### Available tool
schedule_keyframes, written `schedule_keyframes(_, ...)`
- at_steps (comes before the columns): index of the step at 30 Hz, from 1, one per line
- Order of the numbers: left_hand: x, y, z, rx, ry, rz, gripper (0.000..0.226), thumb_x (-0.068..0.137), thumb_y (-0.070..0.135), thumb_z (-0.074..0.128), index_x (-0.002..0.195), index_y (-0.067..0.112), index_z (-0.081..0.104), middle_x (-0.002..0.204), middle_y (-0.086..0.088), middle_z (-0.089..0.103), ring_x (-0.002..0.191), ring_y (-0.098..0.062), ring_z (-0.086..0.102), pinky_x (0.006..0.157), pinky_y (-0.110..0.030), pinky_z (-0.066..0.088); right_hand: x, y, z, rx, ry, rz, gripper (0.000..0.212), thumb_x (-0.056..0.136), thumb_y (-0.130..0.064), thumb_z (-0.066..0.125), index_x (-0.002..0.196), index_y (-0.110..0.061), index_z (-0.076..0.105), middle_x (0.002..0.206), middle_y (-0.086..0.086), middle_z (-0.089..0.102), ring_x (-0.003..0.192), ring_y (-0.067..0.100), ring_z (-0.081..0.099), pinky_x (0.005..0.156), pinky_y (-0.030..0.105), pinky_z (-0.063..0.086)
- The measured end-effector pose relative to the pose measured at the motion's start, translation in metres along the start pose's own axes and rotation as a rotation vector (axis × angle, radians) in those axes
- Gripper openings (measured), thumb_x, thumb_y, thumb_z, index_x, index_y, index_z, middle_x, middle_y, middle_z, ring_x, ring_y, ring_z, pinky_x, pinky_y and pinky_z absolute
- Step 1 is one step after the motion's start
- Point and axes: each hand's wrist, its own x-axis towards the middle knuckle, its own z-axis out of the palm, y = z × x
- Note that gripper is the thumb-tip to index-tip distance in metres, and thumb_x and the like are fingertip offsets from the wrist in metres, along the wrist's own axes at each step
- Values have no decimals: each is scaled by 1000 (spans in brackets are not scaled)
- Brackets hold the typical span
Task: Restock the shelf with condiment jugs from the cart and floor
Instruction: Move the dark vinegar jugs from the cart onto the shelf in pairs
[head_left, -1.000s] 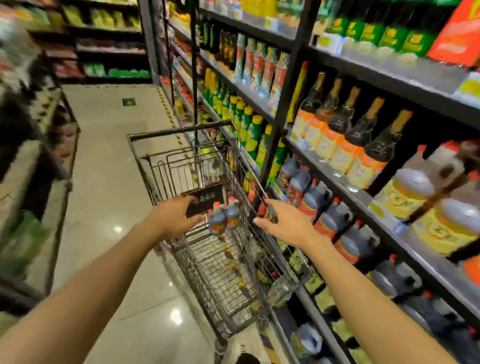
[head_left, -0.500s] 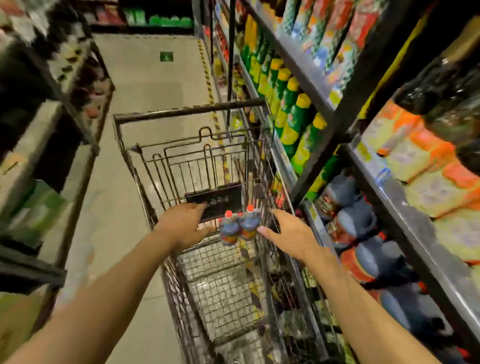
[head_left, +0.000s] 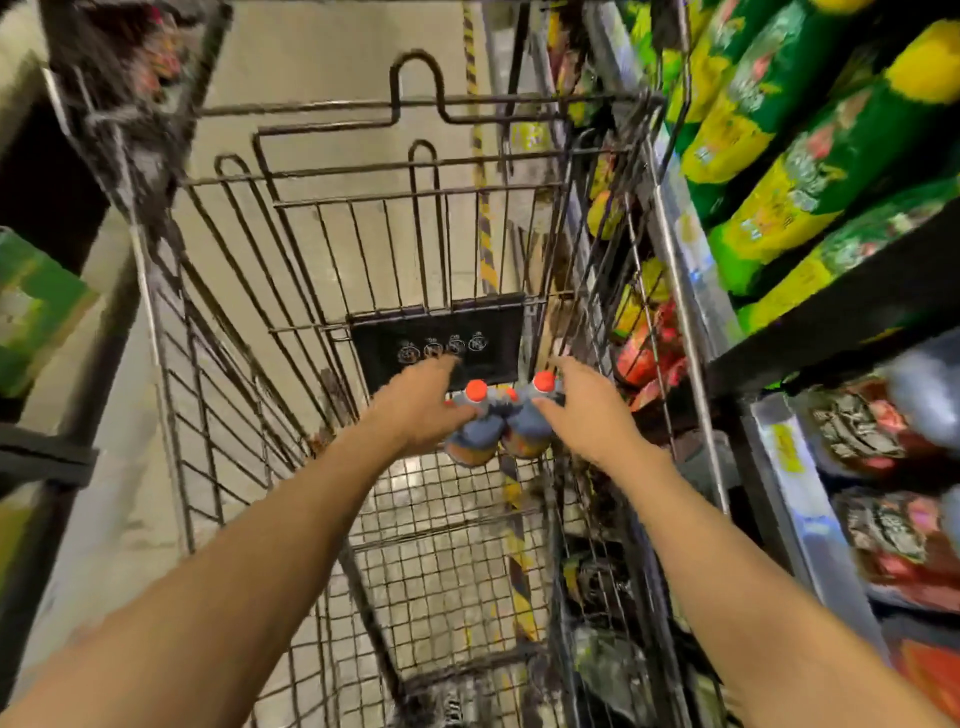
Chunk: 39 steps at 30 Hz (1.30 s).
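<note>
Two grey condiment jugs with red caps stand side by side in a wire shopping cart (head_left: 291, 270): the left jug (head_left: 474, 442) and the right jug (head_left: 525, 435). My left hand (head_left: 418, 413) lies against the left jug, with its thumb across the jug's neck and its fingers stretched forward. On the other side, my right hand (head_left: 589, 415) touches the right jug with straight fingers. The jugs sit between my two hands, just in front of a black plate (head_left: 441, 338) on the cart's end wall. Motion blur hides finer detail.
The stocked shelf (head_left: 831, 306) runs along the right, close against the cart. It carries green and yellow bottles (head_left: 769, 156) above and similar grey jugs (head_left: 919, 410) lower down. Another shelf unit (head_left: 47, 322) lines the left. Tiled floor shows beyond the cart.
The view has dipped down and closer into the cart. Both hands have moved in from either side until they touch the two jugs.
</note>
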Motion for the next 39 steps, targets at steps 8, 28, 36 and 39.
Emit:
schedule_keyframes(8,41,-8,56,-142,65,5,40,81,36,79,110,13,65,108,-11,70,104,-33,63,84,-37,50,37,40,44,46,6,-15,35,92,-23,68,125,-13,59,126,13,60,120,34,55,94,39,44)
schedule_keyframes(28,-12,-51,55,-88,-63,149,19,76,31,83,84,22,68,74,8,62,68,-10,56,63,-29,42,-22,27,72,76,-79,-121,37,94,-31,66,128,-20,56,127,2,58,122,27,46,100,40,38)
schedule_keyframes(36,-26,-61,67,-266,-74,65,55,68,34,89,116,24,65,105,11,65,97,-7,58,84,-26,46,-40,37,95,449,-46,-94,30,84,-25,79,105,-34,60,108,-5,63,102,14,56,84,27,43)
schedule_keyframes(39,-30,-75,88,-473,-38,-106,68,61,27,95,119,25,60,108,11,65,101,-11,62,85,-24,50,-44,41,104,696,-90,-48,42,79,-4,81,111,-23,62,106,-9,65,92,-10,60,77,9,44)
